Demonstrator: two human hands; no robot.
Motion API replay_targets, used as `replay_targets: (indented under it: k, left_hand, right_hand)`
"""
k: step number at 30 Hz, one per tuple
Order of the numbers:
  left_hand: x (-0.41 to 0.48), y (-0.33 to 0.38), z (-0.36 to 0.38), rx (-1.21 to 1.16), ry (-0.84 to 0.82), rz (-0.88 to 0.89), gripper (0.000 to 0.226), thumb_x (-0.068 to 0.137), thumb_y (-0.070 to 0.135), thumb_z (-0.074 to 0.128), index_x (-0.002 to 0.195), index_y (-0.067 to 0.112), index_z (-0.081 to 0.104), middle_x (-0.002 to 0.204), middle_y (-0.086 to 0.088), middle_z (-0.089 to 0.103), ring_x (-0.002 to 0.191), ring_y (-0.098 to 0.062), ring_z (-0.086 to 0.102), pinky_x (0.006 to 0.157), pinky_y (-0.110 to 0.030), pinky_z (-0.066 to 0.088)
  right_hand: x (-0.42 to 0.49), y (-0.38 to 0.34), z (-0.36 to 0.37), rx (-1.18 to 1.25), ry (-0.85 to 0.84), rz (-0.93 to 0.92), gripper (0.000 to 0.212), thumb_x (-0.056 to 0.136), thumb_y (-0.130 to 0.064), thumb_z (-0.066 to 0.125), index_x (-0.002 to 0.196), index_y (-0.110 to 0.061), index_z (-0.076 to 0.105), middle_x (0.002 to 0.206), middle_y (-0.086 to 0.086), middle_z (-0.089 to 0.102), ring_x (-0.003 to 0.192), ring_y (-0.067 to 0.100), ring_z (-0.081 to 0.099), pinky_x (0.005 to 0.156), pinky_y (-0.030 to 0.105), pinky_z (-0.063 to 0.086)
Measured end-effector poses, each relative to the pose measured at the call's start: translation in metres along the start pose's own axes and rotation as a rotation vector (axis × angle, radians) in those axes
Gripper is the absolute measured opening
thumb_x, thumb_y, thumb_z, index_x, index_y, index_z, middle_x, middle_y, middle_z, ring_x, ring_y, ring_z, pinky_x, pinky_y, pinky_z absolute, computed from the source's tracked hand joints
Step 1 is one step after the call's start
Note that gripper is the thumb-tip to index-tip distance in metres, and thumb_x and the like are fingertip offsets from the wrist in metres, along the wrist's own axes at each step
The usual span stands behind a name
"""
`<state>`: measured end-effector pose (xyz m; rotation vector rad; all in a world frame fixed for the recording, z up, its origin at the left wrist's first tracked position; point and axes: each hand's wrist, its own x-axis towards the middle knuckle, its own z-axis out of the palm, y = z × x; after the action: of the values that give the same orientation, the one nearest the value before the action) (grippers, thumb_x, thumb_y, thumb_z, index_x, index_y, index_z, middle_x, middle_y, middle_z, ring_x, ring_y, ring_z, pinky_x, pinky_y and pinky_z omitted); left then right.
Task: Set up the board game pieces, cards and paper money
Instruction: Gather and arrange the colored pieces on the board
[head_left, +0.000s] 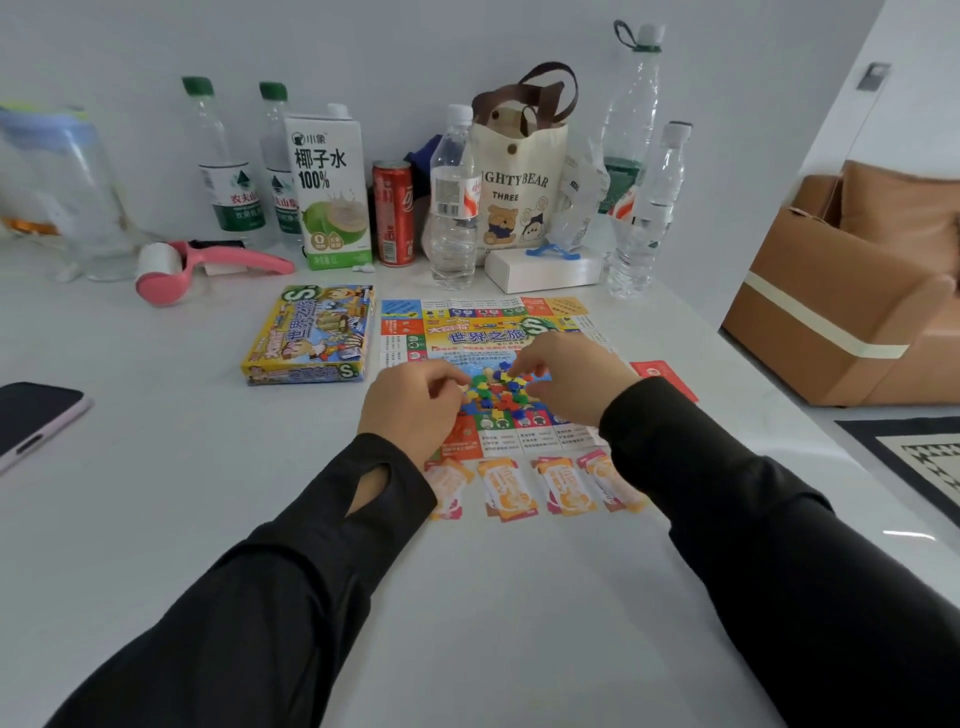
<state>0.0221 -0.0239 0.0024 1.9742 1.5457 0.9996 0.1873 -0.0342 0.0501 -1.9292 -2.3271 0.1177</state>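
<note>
Near the middle of the frame the paper game board (470, 318) lies flat on the white table (156, 493). A heap of small coloured pieces (498, 391), red, blue, yellow and green, sits on the board's centre. Both hands come in from the bottom of the frame in black sleeves and meet at that heap. The left hand (415, 408) is at the heap's left edge with its fingers curled and thumb and forefinger drawn close, a narrow grip. I cannot tell whether a piece is caught in it. The right hand (571, 376) arches over the heap's upper right side with its fingertips bent down among the pieces. Its grip is also narrow, and I cannot make out whether it holds anything.

Just below the board, four small stacks of orange-and-pink cards (506, 491) lie in a row, and the sleeves partly cover the outer two. A red card (662, 375) lies at the board's right edge. The game box (309, 335) lies flat just left of the board.

Along the wall at the top stand water bottles (228, 166), a coconut-water carton (332, 192), a red can (393, 213) and a bear-print tote bag (519, 182). A pink lint roller (208, 265) lies at upper left and a phone (31, 415) at the left edge.
</note>
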Motion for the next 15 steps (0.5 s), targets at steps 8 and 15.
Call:
replay_targets:
  k: [8,15]
  left_hand:
    - [0.002,-0.002,0.001,-0.04,0.001,-0.019,0.022,0.091,0.014,0.048,0.094,0.017,0.069,0.093,-0.001,0.071,0.088,-0.016,0.063,0.083,-0.036,0.052]
    - [0.001,-0.001,0.0,-0.021,-0.012,-0.018,0.022,0.093,0.017,0.047,0.1,0.016,0.068,0.098,-0.002,0.07,0.092,-0.017,0.062,0.084,-0.037,0.052]
  right_hand:
    - [0.016,-0.01,0.005,-0.075,-0.137,-0.052,0.028,0.09,-0.018,0.058,0.116,-0.023,0.065,0.12,0.002,0.053,0.108,0.018,0.05,0.084,0.023,0.035]
    - [0.021,-0.012,0.006,-0.099,-0.146,-0.018,0.024,0.089,-0.019,0.061,0.111,-0.022,0.067,0.125,0.002,0.05,0.113,0.021,0.048,0.086,0.025,0.035]
